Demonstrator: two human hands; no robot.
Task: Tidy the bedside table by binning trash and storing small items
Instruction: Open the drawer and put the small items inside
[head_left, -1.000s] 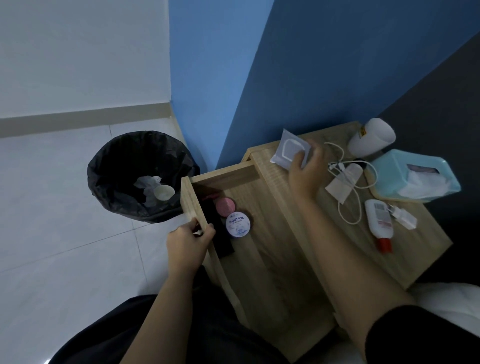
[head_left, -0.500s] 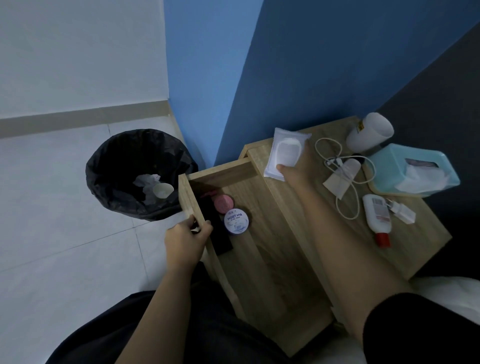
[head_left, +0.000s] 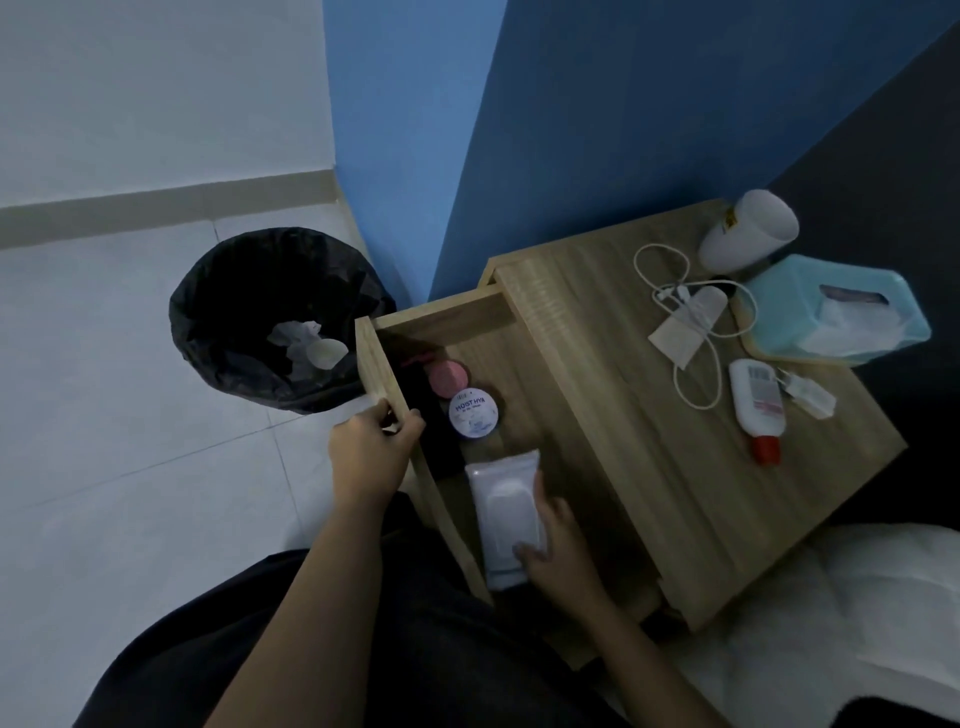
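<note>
Wipes pack (head_left: 506, 517) — in drawer (head_left: 387, 376)

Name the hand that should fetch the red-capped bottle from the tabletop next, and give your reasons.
Right. The right hand is setting the wipes pack into the drawer beside the tabletop, nearer the red-capped bottle. The left hand grips the drawer front, farther away.

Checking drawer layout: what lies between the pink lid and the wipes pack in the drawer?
In the head view, the round white jar labelled MOIST HYA sits between the pink lid and the wipes pack.
</note>
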